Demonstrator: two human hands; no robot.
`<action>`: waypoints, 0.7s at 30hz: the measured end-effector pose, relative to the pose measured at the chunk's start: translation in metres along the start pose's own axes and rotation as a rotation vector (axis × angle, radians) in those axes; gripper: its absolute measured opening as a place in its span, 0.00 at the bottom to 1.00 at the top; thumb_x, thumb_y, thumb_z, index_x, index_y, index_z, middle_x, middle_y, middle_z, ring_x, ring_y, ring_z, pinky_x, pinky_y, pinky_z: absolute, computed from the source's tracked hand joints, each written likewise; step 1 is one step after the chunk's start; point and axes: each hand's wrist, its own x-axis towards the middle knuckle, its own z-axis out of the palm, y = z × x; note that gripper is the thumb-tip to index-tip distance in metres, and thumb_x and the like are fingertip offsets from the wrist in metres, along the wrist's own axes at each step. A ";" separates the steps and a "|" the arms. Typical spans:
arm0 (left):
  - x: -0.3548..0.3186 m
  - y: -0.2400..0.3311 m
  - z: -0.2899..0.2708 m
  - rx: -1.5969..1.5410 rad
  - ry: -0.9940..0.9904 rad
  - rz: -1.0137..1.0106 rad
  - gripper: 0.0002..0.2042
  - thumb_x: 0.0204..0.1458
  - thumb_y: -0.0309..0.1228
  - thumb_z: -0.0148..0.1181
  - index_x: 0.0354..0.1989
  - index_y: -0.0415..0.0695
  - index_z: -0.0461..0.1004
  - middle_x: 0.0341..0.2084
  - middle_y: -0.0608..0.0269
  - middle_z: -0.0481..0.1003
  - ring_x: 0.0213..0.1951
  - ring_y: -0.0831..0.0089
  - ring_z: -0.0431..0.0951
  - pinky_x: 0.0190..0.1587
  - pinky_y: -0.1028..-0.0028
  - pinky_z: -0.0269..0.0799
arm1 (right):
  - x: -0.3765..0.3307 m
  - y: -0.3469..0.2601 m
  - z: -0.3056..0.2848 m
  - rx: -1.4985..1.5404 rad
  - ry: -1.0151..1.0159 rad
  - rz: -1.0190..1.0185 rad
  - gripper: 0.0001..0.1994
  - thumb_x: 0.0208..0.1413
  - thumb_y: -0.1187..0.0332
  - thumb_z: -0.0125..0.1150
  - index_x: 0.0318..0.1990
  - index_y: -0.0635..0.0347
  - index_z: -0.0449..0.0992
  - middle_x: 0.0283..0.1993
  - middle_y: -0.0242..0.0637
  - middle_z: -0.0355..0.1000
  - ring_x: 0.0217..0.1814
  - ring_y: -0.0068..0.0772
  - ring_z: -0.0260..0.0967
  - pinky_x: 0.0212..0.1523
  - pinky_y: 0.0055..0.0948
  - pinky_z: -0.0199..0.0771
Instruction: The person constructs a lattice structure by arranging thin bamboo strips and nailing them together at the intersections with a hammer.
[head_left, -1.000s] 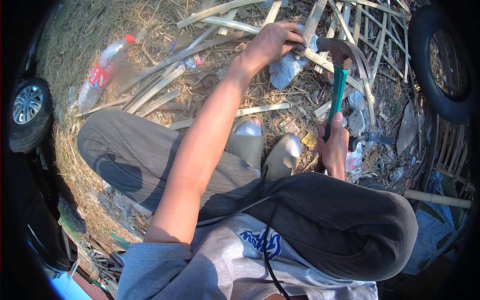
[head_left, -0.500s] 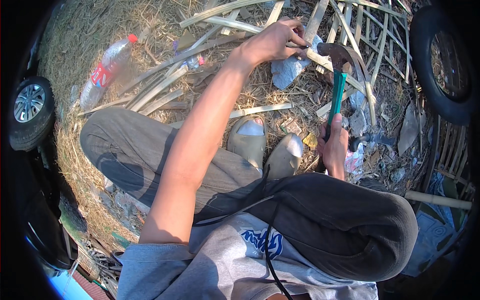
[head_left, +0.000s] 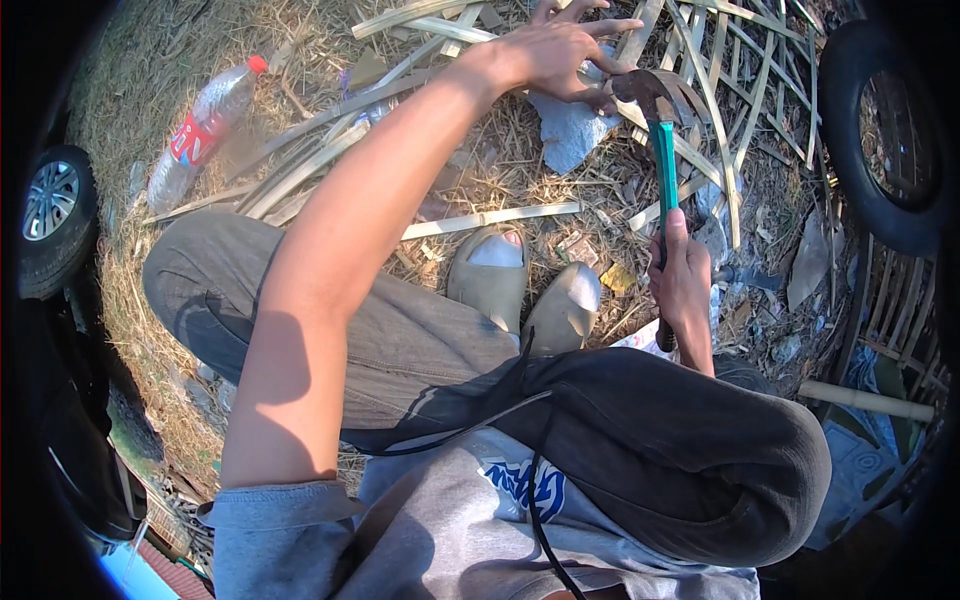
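Observation:
My right hand (head_left: 686,280) is wrapped round the green handle of a claw hammer (head_left: 666,170). The hammer's rusty head reaches up beside the fingertips of my left hand (head_left: 560,58). That hand has its fingers spread, with thumb and forefinger apart close to the head. Below it a pale grey stone (head_left: 572,138) lies on the straw-covered ground. Behind the hammer a split bamboo strip (head_left: 692,154) slants down to the right, its upper end partly hidden by hand and hammer head. Whether a nail stands in that end cannot be seen.
Bamboo lattice (head_left: 755,75) spreads at the far right beside a loose tyre (head_left: 855,120). Bamboo strips (head_left: 310,165) and a plastic bottle (head_left: 205,130) lie to the left. My sandalled feet (head_left: 487,285) are just below the work. A dark tool (head_left: 750,277) lies right of my right hand.
My left hand has opened from a pinch at the bamboo strip's end and spread its fingers. The hammer has shifted slightly left, its head now nearer those fingertips.

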 end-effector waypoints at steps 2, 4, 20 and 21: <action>0.004 -0.006 0.004 -0.028 -0.088 0.054 0.26 0.49 0.66 0.66 0.56 0.75 0.82 0.77 0.85 0.52 0.78 0.57 0.44 0.74 0.35 0.36 | -0.002 0.000 -0.005 -0.033 -0.004 0.002 0.36 0.72 0.37 0.40 0.19 0.57 0.66 0.14 0.25 0.55 0.15 0.18 0.51 0.17 0.26 0.48; 0.006 -0.008 0.001 -0.187 -0.143 0.023 0.31 0.47 0.67 0.67 0.55 0.63 0.83 0.77 0.81 0.51 0.77 0.59 0.48 0.74 0.38 0.41 | -0.008 -0.005 -0.012 0.047 -0.035 -0.079 0.36 0.72 0.37 0.39 0.19 0.57 0.66 0.14 0.25 0.55 0.16 0.19 0.52 0.18 0.27 0.50; 0.019 -0.005 -0.030 -0.470 -0.352 0.008 0.30 0.47 0.55 0.69 0.61 0.63 0.80 0.81 0.68 0.38 0.76 0.30 0.33 0.74 0.30 0.26 | -0.002 -0.008 -0.015 -0.051 0.069 -0.158 0.34 0.68 0.31 0.39 0.25 0.54 0.61 0.14 0.23 0.53 0.12 0.15 0.46 0.13 0.21 0.42; 0.027 -0.003 -0.023 -0.384 -0.305 0.038 0.30 0.47 0.55 0.69 0.61 0.62 0.80 0.81 0.67 0.40 0.76 0.30 0.36 0.73 0.29 0.28 | 0.000 -0.015 -0.027 -0.168 0.047 0.083 0.35 0.70 0.34 0.38 0.24 0.56 0.66 0.15 0.24 0.55 0.14 0.16 0.50 0.15 0.22 0.46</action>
